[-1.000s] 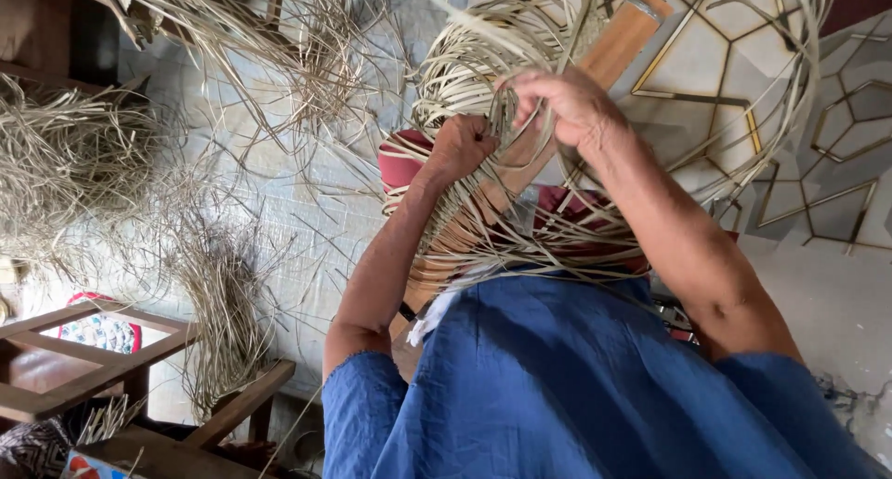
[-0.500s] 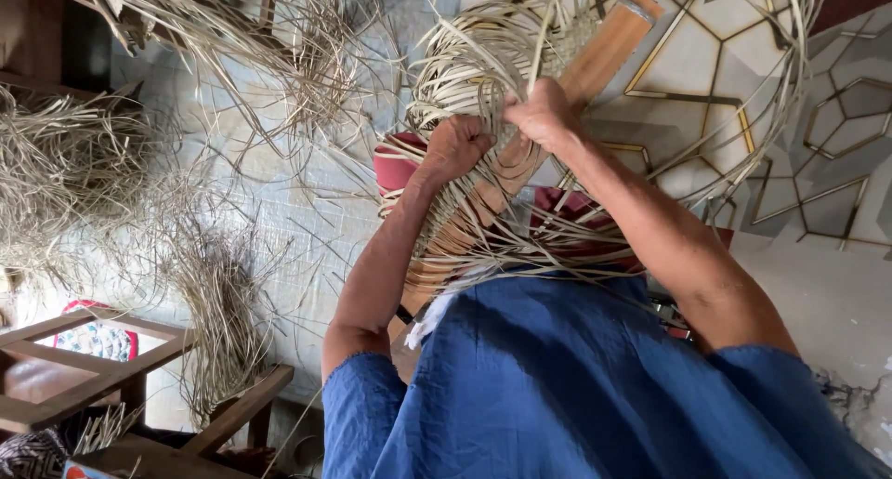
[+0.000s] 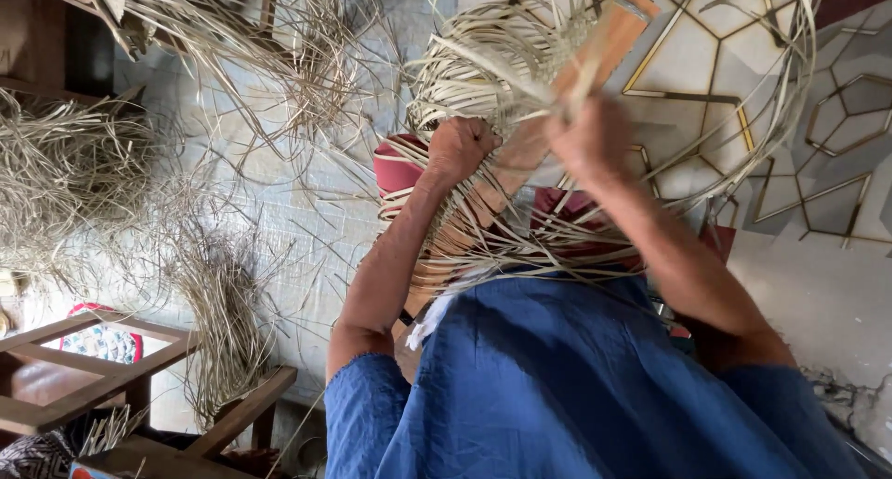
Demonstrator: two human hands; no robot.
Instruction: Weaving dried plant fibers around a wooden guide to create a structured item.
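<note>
A half-woven mat of pale reed strips [image 3: 465, 223] lies over a long wooden board [image 3: 595, 52] that slants across my lap. My left hand [image 3: 458, 149] is clenched on the woven strips near the board's middle. My right hand [image 3: 590, 135], blurred with motion, grips a loose reed strip [image 3: 502, 65] and holds it up over the board. Many free strip ends [image 3: 465, 70] curl up beyond both hands. My blue sleeves and shirt [image 3: 557, 386] fill the bottom of the view.
Heaps of loose dry reeds [image 3: 74, 172] cover the floor at left, and another bundle [image 3: 223, 312] lies lower down. Wooden stool frames [image 3: 84, 367] stand at bottom left. A tiled floor with gold hexagon lines [image 3: 743, 70] spreads at right.
My right hand has moved from the weave beside my left hand out to the right, drawing a strip with it. My left hand has stayed clenched in place.
</note>
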